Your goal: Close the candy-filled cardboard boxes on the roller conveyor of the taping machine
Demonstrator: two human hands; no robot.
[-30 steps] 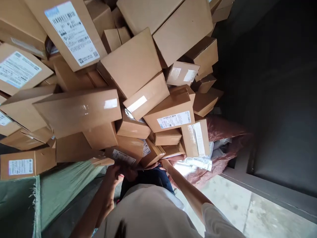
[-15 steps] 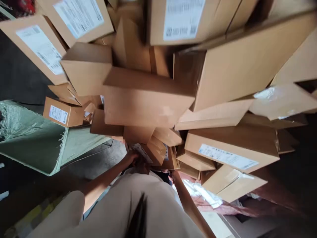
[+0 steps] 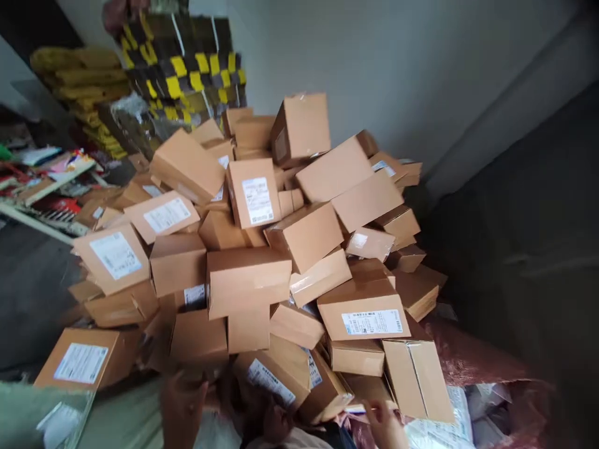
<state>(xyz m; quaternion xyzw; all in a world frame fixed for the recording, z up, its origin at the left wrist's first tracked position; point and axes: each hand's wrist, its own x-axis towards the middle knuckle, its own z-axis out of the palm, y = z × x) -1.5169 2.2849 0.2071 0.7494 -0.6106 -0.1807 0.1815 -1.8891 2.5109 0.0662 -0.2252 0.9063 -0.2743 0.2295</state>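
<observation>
From the head camera, a heap of cardboard parcels [image 3: 262,249] slumps against a pale wall [image 3: 397,68], each box tilted because it only leans on its neighbours, so the lowest ones spill out toward the person. At the bottom edge the left hand [image 3: 182,405] rises blurred beside a small labelled box [image 3: 274,377] at the foot of the heap, and whether it grips anything I cannot tell. The right hand [image 3: 386,424] sits loosely curled near a tilted box [image 3: 416,380] above a reddish sack [image 3: 472,362]; a firm hold cannot be made out.

Dim, soft daylight; motion blur throughout, heaviest along the bottom edge
</observation>
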